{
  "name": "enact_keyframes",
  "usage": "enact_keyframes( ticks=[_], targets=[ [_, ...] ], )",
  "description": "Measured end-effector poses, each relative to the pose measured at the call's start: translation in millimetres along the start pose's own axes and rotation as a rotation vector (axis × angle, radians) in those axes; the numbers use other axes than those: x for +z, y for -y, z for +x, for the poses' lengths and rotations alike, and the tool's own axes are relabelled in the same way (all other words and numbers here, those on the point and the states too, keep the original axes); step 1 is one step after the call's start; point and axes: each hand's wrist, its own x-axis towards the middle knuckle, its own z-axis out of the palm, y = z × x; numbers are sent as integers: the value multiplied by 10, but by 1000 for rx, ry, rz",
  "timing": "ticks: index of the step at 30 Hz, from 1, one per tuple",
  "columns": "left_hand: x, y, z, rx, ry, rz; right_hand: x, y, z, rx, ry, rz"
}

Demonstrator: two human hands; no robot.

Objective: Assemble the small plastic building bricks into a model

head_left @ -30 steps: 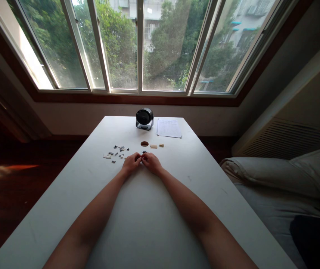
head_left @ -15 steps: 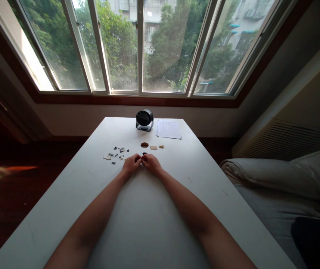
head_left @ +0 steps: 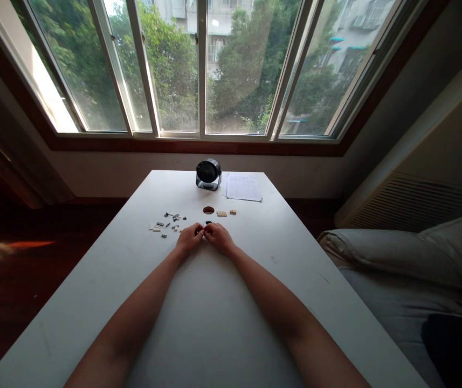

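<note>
My left hand [head_left: 191, 236] and my right hand [head_left: 218, 236] meet over the white table [head_left: 210, 318], fingers curled and pinched together. Between and just beyond the fingertips shows part of a small dark and pale piece [head_left: 208, 222]; the hands hide most of it, so its kind cannot be made out. To the left of my left hand lies a scatter of small grey, black and tan building bricks [head_left: 160, 224]. Beyond my right hand sit a tan studded brick plate [head_left: 221, 214] and a smaller tan brick [head_left: 233, 212].
A black desk fan [head_left: 208, 174] stands at the table's far end, beside a written sheet of paper [head_left: 244, 187]. A round hole [head_left: 208, 210] is cut in the tabletop. A cushioned grey sofa [head_left: 392, 248] flanks the table on the right, and windows [head_left: 239, 70] rise behind.
Both hands stay in the same place with fingers together. The whole view has shifted by a tiny amount; the bricks, fan and paper have not moved on the table.
</note>
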Motion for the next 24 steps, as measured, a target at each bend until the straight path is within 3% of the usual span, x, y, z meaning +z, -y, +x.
enact_keyframes(
  ticks=[24],
  targets=[
    [6,4,8,-3,4,-7,1,1,0,4,-12,19]
  ],
)
